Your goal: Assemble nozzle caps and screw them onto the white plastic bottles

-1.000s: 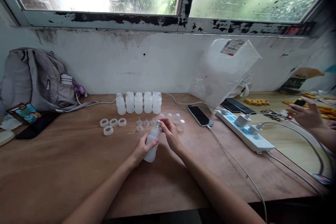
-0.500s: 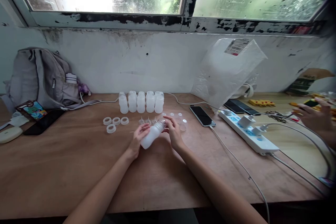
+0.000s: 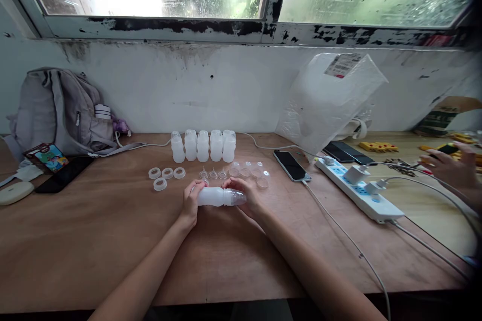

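A frosted white baby bottle (image 3: pixel 211 196) lies level between my hands above the table, its clear domed cap (image 3: pixel 236 197) pointing right. My left hand (image 3: pixel 190 201) is closed around the bottle's base end. At the other end, the fingers of my right hand (image 3: pixel 249 198) close on the cap from behind and beside it. Just beyond my hands stand a few clear bottle teats (image 3: pixel 213 175) in a row. To their right lie several clear round caps (image 3: pixel 262 182). White collar rings (image 3: pixel 160 189) rest flat on the left. Several capped bottles (image 3: pixel 203 148) stand upright behind.
A phone (image 3: pixel 289 164) on a charging cable and a white power strip (image 3: pixel 357 190) lie to the right. A clear plastic bag (image 3: pixel 327 100) leans against the wall. At left sits a grey backpack (image 3: pixel 56 110). Another person's hand (image 3: pixel 452 168) works at far right.
The bottle has turned from a tilt to level and come slightly nearer me. My right hand has moved down with the capped end, uncovering more of the clear caps.
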Action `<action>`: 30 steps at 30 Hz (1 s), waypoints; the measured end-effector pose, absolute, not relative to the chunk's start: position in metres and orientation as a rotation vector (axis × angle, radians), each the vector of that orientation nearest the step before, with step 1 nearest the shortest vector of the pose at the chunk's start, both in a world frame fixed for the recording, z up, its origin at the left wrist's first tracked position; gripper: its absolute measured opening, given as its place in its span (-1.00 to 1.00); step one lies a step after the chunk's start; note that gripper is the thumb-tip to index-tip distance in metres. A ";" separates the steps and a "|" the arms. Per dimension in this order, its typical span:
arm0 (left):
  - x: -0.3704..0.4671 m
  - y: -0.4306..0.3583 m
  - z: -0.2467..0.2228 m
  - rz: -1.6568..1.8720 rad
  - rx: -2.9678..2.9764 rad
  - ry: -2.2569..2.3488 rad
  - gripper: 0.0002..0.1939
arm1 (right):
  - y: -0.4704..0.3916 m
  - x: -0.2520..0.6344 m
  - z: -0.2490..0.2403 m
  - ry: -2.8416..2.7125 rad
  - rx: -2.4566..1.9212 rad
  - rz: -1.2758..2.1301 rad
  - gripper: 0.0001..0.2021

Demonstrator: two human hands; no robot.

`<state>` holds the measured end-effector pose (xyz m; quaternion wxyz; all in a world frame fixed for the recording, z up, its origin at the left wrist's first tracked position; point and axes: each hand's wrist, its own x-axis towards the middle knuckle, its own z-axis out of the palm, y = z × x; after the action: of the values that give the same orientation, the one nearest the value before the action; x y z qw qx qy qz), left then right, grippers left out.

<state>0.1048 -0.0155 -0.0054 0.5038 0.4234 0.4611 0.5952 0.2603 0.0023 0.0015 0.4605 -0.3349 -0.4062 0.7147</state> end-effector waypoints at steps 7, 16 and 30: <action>0.106 -0.020 -0.006 1.497 1.148 1.192 -0.77 | -0.001 0.258 0.005 -1.011 -0.797 1.799 -0.64; 0.109 -0.031 -0.008 1.581 1.222 1.356 -0.73 | -0.007 0.254 0.002 -1.035 -0.806 1.692 -0.65; 0.110 -0.034 -0.008 1.594 1.267 1.398 -0.73 | -0.008 0.254 -0.010 -1.170 -0.800 1.564 -0.69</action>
<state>0.1102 -0.0340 -0.0076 0.3294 0.4844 0.5343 0.6094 0.2536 -0.0077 -0.0099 0.4928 -0.3299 -0.4822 0.6448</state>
